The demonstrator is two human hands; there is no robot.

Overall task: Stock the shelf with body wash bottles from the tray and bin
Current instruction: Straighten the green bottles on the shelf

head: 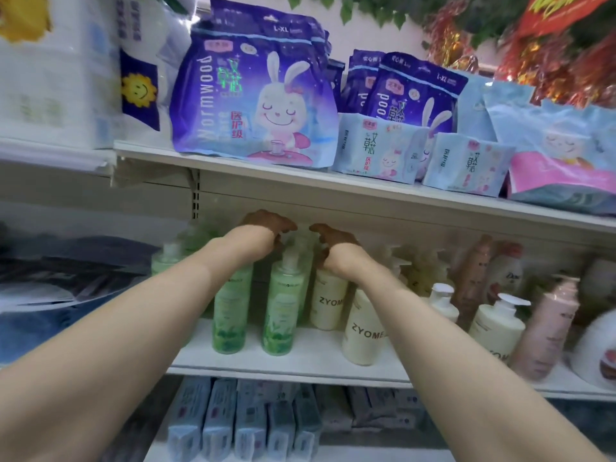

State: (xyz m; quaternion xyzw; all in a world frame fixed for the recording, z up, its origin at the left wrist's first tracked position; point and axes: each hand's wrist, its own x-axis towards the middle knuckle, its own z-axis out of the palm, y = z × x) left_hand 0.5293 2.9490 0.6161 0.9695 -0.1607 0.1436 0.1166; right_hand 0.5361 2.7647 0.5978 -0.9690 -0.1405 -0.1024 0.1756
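Both my arms reach deep into the middle shelf point(300, 358). My left hand point(268, 225) and my right hand point(333, 236) are in shadow at the back, fingers curled over the pump tops of bottles there; what they grip is hidden. Green body wash bottles point(281, 308) stand in rows below my left wrist. Cream ZYOME bottles point(363, 328) stand under my right forearm. No tray or bin shows.
The upper shelf board point(333, 181) hangs low over my hands, loaded with purple and blue pad packs point(253, 95). Cream, pink and white bottles point(550, 321) fill the right of the middle shelf. Blue boxed packs point(246, 425) sit on the lower shelf.
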